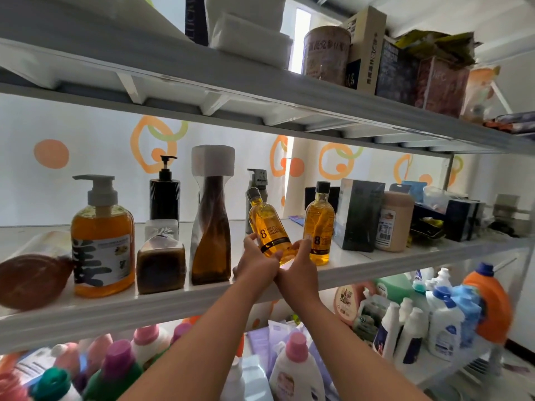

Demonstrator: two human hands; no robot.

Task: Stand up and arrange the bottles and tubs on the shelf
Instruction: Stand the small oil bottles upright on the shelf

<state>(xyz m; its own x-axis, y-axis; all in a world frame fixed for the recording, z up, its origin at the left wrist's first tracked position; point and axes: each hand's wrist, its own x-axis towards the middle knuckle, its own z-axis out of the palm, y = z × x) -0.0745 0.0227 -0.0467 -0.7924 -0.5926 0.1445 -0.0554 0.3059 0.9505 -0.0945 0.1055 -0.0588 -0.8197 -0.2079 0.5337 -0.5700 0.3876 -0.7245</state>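
A small yellow shampoo bottle [269, 227] with a black cap leans to the left over the middle white shelf [376, 263]. My left hand [256, 260] grips its left side and my right hand [299, 266] holds its base. A matching yellow bottle [320, 224] stands upright just to the right. To the left stand a tall brown bottle with a white cap [211, 215], a dark square tub [160, 263], an orange pump bottle [102, 238] and a black pump bottle [164, 192]. A brown pouch [31, 277] lies on its side at the far left.
Right of the yellow bottles stand a dark box [359, 215], a beige tub [395, 221] and more boxes. The upper shelf [260, 79] carries a tin and cartons. The lower shelf is crowded with detergent bottles, including an orange jug [489, 302].
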